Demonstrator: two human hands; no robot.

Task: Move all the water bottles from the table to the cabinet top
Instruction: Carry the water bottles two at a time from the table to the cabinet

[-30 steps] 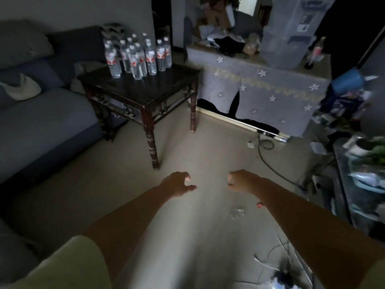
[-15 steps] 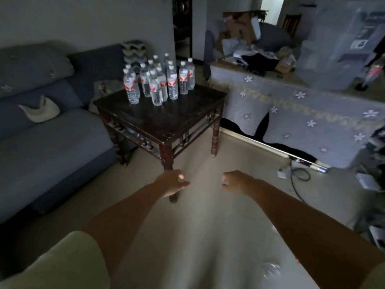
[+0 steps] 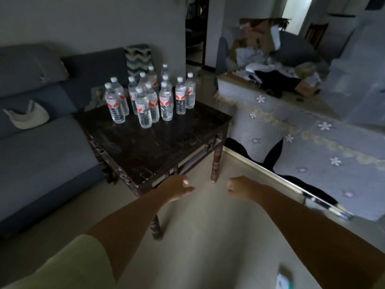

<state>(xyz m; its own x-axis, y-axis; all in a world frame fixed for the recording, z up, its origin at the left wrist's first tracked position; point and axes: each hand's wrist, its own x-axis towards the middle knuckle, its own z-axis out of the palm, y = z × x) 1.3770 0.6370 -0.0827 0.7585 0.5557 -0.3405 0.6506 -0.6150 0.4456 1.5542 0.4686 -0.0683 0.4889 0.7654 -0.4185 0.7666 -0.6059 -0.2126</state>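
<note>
While bottles (image 3: 145,97) cluster at surface (image 3: 158,142) far corner, left hand (image 3: 177,188) and right hand (image 3: 239,187) hang loosely curled, empty, poised to reach.

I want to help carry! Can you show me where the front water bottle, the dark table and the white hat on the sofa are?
front water bottle (image 3: 143,109), head view, its label.
dark table (image 3: 154,147), head view, bare top.
white hat (image 3: 29,118), head view, its crown.

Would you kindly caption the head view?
Both empty hands, left and right, reach toward water bottles clustered on a dark table.
</note>
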